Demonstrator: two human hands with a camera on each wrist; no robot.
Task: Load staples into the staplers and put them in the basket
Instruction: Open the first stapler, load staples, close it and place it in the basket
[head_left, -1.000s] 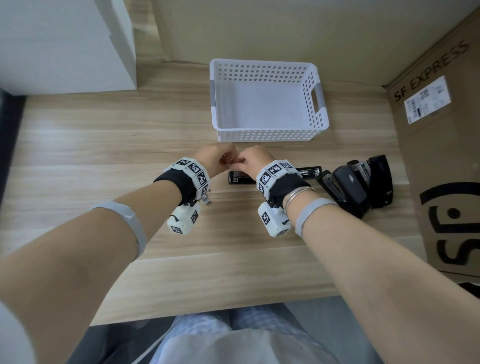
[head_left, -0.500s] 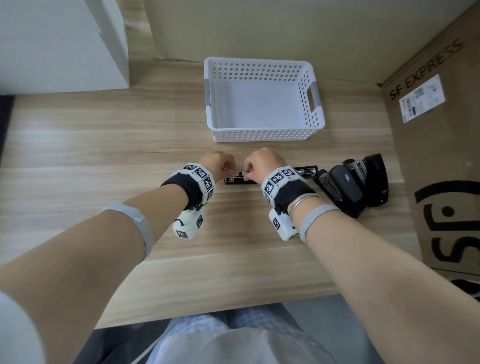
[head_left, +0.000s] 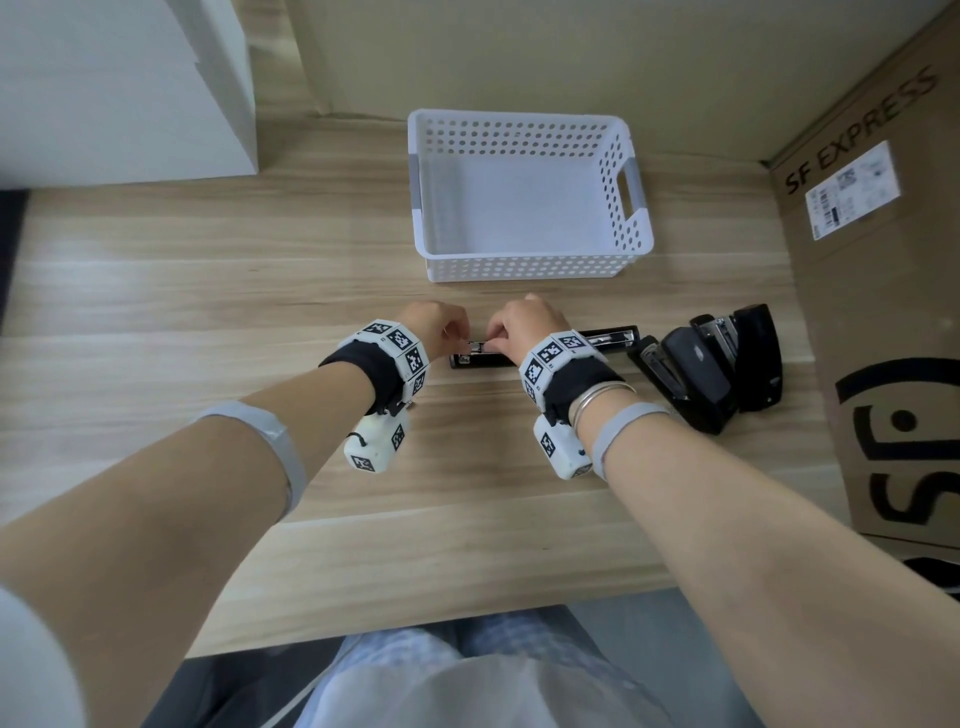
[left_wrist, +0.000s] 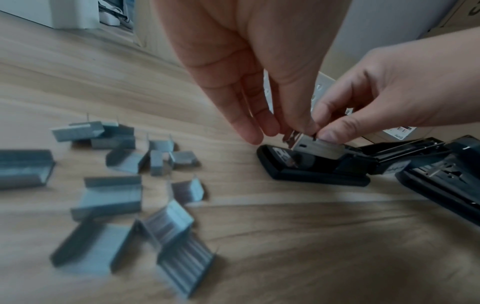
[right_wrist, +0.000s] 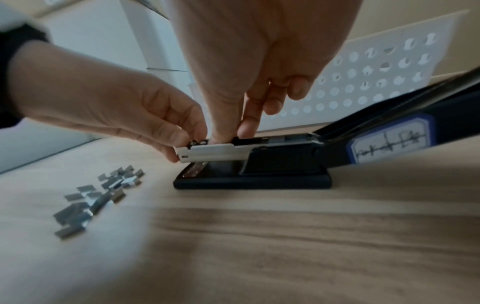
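Both hands are busy at the front of an opened black stapler (head_left: 475, 359) lying flat on the wooden desk (head_left: 208, 291), its lid swung back to the right. The left hand (head_left: 434, 325) has its thumb and fingertips pinched on the front tip of the silver staple channel (right_wrist: 207, 152), while the other fingers point down, fairly straight. The right hand (head_left: 522, 325) pinches thumb and forefinger just behind that, at the top of the channel near its front end. Something small and dark sits between the two pinches; can't tell whether it's a strip of staples or part of the mechanism.

A loose scatter of staple strips (left_wrist: 124, 185) lies on the desk just left of the stapler, none touching it as far as I can see. The white perforated basket (head_left: 530, 265) sits behind the hands, nothing visible inside. Off to the right, a cluster of more black staplers (head_left: 711, 364), opened up, rests against each other beside a cardboard box (head_left: 883, 312) printed SF EXPRESS. A white cabinet (head_left: 119, 88) stands at the far left corner.
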